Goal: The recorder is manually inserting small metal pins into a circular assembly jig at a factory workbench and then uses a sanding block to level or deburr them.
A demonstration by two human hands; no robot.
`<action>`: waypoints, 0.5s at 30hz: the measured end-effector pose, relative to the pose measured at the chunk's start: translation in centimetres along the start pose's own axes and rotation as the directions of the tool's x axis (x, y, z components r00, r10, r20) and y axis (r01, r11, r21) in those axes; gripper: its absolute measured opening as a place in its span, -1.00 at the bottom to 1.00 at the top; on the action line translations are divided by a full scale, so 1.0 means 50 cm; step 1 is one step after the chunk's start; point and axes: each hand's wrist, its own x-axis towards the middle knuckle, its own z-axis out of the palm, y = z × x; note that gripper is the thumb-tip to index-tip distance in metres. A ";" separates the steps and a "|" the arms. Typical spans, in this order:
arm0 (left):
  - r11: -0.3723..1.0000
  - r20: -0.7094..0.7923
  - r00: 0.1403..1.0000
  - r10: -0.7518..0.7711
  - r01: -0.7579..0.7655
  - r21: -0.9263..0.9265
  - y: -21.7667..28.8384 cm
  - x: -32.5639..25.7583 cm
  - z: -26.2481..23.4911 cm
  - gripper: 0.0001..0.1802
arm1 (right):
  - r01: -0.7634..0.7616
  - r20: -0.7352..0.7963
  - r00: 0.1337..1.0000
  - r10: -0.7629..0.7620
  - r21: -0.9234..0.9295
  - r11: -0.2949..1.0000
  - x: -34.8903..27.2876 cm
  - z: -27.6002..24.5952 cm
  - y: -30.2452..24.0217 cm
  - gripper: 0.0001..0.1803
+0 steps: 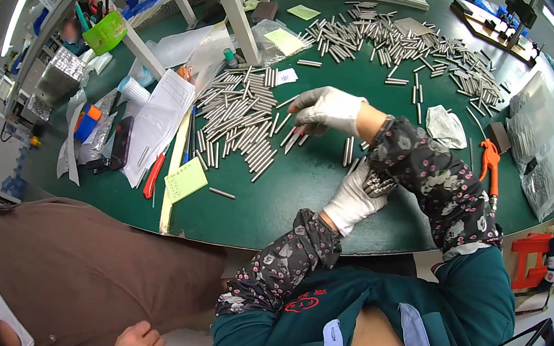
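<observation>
My left hand [351,200], in a white glove, is closed around a bundle of short metal pins [380,184] near the table's front edge. Above and further left, my right hand [333,109], also gloved, has its fingers curled downward. Under its fingertips is a slim, pointed piece with a reddish part [292,142]; whether the fingers grip it, or what it is, is not clear. Just left of that hand lies a broad spread of loose pins [235,112]. A few more pins [348,152] lie side by side between my hands.
Another heap of pins [406,39] covers the back right. A crumpled white glove [446,127] and an orange air gun [490,159] lie at the right. Left are a yellow-green note [186,179] and red-handled cutter [153,176]. Beside me stands a person in a brown apron [88,265].
</observation>
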 end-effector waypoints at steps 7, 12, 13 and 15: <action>0.989 -0.024 0.995 0.093 -0.089 0.120 -0.006 0.006 -0.018 -0.51 | -0.016 -0.226 0.974 0.026 0.046 0.999 -0.170 -0.077 0.028 -0.77; 0.999 -0.018 0.999 0.037 -0.036 0.037 -0.001 0.006 -0.012 -0.51 | -0.021 -0.294 0.954 0.065 0.153 0.988 -0.265 -0.066 0.103 -0.81; 0.998 -0.017 0.999 0.042 -0.042 0.040 -0.006 0.007 -0.014 -0.51 | -0.043 -0.255 0.962 0.098 0.215 0.976 -0.270 -0.062 0.124 -0.81; 0.998 -0.009 0.999 0.042 -0.042 0.051 -0.007 0.006 -0.011 -0.51 | -0.021 -0.250 0.965 0.078 0.224 0.974 -0.281 -0.049 0.140 -0.83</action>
